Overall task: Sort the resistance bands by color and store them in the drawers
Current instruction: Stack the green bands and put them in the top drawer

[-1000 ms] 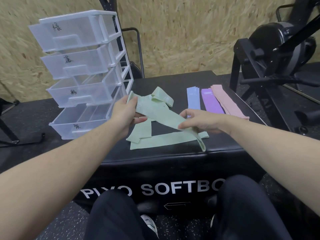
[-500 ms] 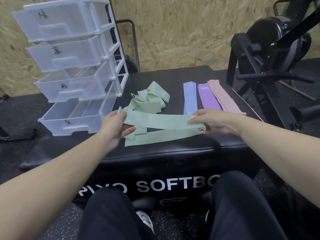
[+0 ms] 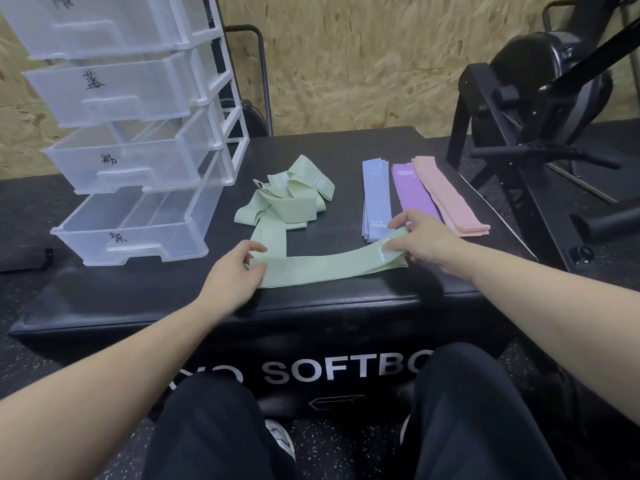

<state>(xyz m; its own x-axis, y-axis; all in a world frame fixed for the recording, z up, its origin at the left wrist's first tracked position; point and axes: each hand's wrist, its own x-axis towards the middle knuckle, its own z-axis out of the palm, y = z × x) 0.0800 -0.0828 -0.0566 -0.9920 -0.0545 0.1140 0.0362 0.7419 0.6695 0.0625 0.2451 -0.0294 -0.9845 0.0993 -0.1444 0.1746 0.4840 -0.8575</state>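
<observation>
Chipboard walls back a black padded box (image 3: 346, 306) serving as the desk, where a green band (image 3: 322, 266) lies flat near the front edge. The left hand (image 3: 235, 271) pinches one end and the right hand (image 3: 420, 242) the other, fingers clamped, likely to straighten it. Beyond it sit tangled green bands (image 3: 291, 195); blue (image 3: 375, 199), purple (image 3: 414, 192) and pink (image 3: 446, 195) stacks; open drawers (image 3: 131, 233) nearby, nothing blocking them

The person's forearms (image 3: 114, 368) are bare, no sleeves in view, and no rings or watch show on either hand. Black trousers (image 3: 214, 431) cover both legs at the bottom of the frame. Between the knees, lower centre, a white-and-grey sneaker (image 3: 280, 439) shows.
</observation>
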